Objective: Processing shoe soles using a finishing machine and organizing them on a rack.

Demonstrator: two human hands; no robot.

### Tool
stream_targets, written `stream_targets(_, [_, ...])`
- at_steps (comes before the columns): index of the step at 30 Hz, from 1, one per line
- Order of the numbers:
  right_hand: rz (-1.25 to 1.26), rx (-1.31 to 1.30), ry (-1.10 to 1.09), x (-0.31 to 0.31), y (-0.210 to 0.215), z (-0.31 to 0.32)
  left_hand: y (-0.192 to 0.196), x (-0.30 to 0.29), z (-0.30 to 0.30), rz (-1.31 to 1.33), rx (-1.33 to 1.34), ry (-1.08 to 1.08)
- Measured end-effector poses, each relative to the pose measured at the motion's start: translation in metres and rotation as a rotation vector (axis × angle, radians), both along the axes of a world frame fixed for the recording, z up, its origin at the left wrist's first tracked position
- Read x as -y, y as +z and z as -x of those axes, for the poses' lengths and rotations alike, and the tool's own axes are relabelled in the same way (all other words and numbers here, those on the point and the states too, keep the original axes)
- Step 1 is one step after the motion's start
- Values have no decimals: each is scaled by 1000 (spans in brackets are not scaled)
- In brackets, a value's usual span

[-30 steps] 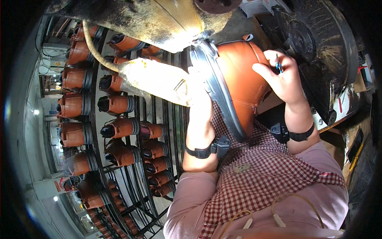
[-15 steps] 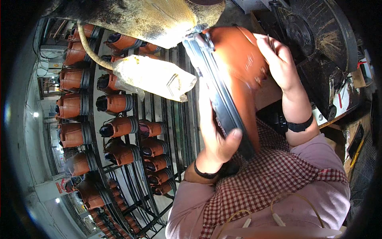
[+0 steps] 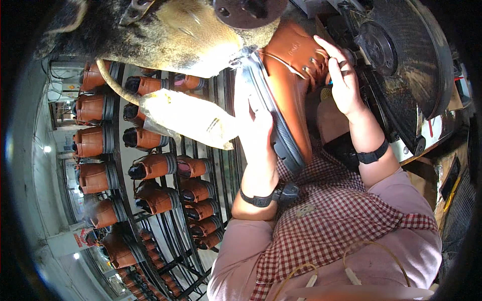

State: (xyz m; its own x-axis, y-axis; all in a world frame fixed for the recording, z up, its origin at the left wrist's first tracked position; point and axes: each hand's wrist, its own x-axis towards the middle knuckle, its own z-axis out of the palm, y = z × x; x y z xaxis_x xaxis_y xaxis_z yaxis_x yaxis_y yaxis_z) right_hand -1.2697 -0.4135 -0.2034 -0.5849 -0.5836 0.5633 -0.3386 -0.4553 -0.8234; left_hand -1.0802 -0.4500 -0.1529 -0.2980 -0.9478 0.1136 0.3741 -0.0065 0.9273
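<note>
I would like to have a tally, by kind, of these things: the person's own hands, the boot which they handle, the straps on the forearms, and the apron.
Hands, left hand and right hand: 2
Brown ankle boot: 1
Black straps, one on each forearm: 2
Checked apron: 1
Total: 6
</note>
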Motion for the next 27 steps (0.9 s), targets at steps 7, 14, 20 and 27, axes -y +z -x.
stream_targets(7, [-45, -370, -208, 12, 0, 4, -10, 4, -5, -76, -14, -163])
stream_targets(14, [-175, -566, -304, 15, 2, 17, -1, 21, 18, 19, -205, -346])
stream_targets(20, [-181, -650, -384, 20, 0, 23, 3, 46, 34, 42, -164, -280])
stream_targets(27, [-411, -654, -371, -3, 2, 14, 5, 53, 48, -100, -232, -185])
